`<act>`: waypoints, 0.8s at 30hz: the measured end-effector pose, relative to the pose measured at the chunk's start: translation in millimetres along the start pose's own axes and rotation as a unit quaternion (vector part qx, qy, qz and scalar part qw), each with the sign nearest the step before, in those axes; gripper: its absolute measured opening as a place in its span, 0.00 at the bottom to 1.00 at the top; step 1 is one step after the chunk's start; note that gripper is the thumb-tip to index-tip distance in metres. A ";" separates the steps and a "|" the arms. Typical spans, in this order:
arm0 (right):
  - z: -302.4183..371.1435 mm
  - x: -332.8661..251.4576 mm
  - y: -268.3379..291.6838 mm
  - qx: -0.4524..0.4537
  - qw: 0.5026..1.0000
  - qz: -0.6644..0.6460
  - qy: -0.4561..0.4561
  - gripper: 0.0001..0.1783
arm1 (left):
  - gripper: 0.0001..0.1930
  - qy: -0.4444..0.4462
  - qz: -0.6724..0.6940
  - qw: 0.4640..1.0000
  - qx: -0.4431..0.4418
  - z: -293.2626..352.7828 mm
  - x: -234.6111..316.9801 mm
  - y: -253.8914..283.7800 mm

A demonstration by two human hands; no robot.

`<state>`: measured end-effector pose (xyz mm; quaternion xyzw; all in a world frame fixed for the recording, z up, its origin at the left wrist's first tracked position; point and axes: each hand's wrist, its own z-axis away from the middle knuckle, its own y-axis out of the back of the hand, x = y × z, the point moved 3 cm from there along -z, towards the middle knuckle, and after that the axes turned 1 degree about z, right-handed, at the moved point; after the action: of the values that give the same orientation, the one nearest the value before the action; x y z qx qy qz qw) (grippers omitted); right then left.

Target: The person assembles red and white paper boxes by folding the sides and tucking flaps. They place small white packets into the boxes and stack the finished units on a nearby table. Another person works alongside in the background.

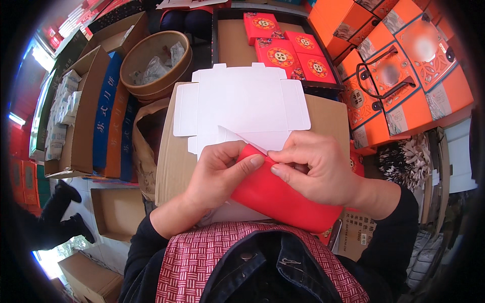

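Between my hands is a red card box (288,194), partly folded, with a white inner flap (242,139) standing up at its far corner. My left hand (222,169) grips its left end, the thumb pressed on the red face. The fingers of my right hand (318,164) are closed in a pinch on the top edge, close to the left thumb. Beyond the hands a flat white box blank (242,91), with cut flaps on its sides, lies on a brown cardboard carton (326,118). The lower part of the red box hangs near my checked apron.
A black-rimmed tray (230,40) holds several red patterned boxes (278,53). Orange gift boxes (389,81) are stacked at right. On the left stand a round brown tub (130,58) with clear plastic in it and open cartons (83,144). Another person's legs (60,207) show at far left.
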<state>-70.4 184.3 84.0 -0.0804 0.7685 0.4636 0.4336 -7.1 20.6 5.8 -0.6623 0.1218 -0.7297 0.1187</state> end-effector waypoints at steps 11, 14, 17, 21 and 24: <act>-8.2 7.1 -3.1 -0.008 0.989 -0.126 -0.079 0.02 | 0.07 -0.009 -0.015 1.000 -0.007 2.2 1.7 1.9; -9.0 6.9 -3.7 -0.019 0.990 -0.112 -0.082 0.02 | 0.07 -0.008 -0.023 1.000 -0.001 3.7 -0.7 2.8; -9.9 9.3 -7.1 -0.035 0.971 -0.165 -0.172 0.03 | 0.08 -0.006 -0.030 1.000 0.009 3.4 -4.4 2.2; -16.1 14.3 -5.1 -0.059 0.954 -0.209 -0.208 0.03 | 0.09 -0.007 0.007 1.000 -0.004 1.1 -2.0 0.7; -23.0 1.1 40.3 -0.063 0.958 -0.221 -0.174 0.18 | 0.10 -0.040 -0.011 0.999 -0.019 3.1 14.3 7.2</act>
<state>-105.8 189.1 113.6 -0.1934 0.6136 0.4101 0.6465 -5.3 9.0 17.1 -0.6945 0.1233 -0.7013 0.1033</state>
